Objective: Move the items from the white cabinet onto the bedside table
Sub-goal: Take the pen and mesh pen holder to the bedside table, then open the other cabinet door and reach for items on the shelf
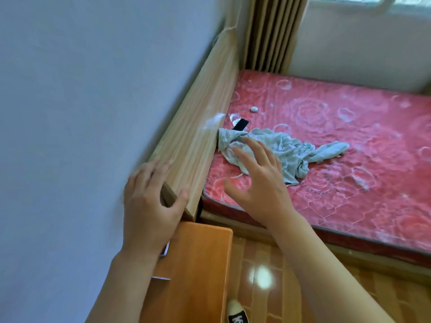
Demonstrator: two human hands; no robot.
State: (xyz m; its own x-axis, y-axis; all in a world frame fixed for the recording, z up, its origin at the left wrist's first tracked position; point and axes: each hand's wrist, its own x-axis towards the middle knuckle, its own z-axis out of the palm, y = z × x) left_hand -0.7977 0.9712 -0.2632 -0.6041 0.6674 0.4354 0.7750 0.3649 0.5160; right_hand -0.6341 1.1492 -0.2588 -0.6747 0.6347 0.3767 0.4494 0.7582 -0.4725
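Reaching out with both palms spread and empty, a person's left hand [149, 201] hovers directly above the orange bedside table [198, 264], nearer than the right hand [258, 183]; no white cabinet shows.

I had both bare forearms stretched forward and up from the bottom of the view. My left hand [149, 206] was spread, back toward the camera, fingers fanned and blurred, thumb pointing right, gripping nothing that I could see. My right hand [258, 183] hung higher and well apart from it, palm down, fingers splayed and slightly curled, empty.
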